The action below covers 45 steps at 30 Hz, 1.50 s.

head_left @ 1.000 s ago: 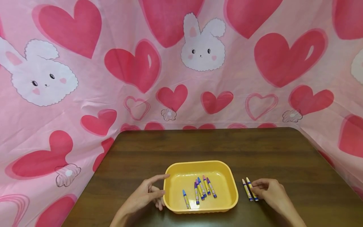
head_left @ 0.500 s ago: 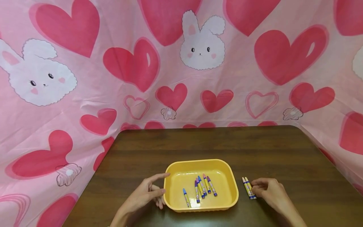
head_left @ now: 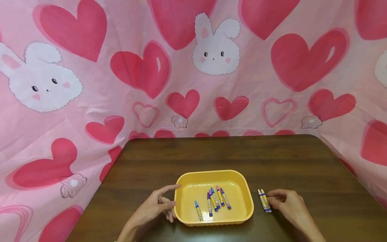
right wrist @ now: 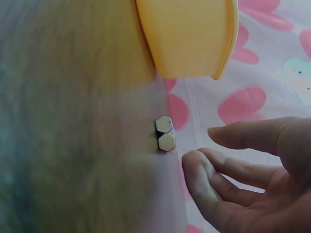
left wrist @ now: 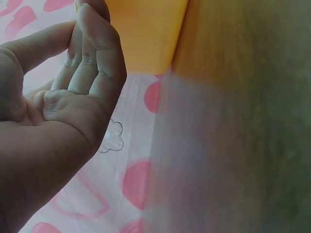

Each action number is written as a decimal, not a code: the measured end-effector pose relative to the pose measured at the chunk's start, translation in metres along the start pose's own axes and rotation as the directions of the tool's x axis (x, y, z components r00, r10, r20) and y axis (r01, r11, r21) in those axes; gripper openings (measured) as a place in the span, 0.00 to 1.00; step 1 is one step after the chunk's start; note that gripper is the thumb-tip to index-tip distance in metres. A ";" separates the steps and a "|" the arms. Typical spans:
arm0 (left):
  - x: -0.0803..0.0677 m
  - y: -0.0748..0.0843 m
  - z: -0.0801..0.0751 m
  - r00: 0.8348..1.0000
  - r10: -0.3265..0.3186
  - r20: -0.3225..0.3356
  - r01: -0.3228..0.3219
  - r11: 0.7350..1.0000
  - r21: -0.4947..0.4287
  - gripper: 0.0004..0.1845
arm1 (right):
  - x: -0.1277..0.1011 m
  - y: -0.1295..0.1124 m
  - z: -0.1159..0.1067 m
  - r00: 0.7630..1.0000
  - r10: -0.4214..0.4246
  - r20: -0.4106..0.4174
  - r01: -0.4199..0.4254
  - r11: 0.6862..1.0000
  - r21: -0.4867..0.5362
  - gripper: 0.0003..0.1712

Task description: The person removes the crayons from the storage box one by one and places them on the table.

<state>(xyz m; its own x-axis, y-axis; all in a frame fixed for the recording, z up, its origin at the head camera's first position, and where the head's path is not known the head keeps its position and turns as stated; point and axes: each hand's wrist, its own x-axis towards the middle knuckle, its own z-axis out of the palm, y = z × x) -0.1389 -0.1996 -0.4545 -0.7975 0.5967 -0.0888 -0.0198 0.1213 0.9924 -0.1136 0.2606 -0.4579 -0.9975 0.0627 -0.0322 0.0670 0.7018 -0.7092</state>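
Note:
A yellow plastic tray [head_left: 211, 177] stands on the table. Index finger and thumb of my left hand [head_left: 151, 206] lie at its left rim, the other fingers loosely bent below. Right of the tray, two pale-tipped crayons [head_left: 264, 201] in yellow wrappers with blue bands lie side by side. My right hand [head_left: 287, 203] is just right of this pair. In the right wrist view its thumb [right wrist: 245, 135] and fingers are spread, nothing between them, a little away from the crayons' flat hexagonal ends [right wrist: 166, 142].
Several crayons [head_left: 222, 196] with purple, blue and pink tips lie inside the tray, and a light-blue one [head_left: 198, 211] sits apart near the front wall. Dark wooden table [head_left: 226, 151] surrounds the tray. Behind hangs a pink cloth [head_left: 136, 30] with hearts and rabbits.
The right-hand pale crayon has slid left against its neighbour, closing the gap between them. My right hand shifted slightly left; my left hand stayed at the tray rim.

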 end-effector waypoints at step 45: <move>0.002 -0.003 0.000 0.999 0.028 0.020 -0.028 0.999 -0.028 0.30 | 0.025 -0.107 0.079 0.939 -0.344 -0.010 0.342 0.936 -0.083 0.08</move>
<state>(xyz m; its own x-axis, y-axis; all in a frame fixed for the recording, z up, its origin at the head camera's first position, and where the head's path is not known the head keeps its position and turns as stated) -0.1405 -0.1992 -0.4577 -0.7858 0.6153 -0.0625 -0.0149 0.0822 0.9965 -0.1471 0.1310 -0.4387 -0.9595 -0.1752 0.2204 -0.2762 0.7373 -0.6165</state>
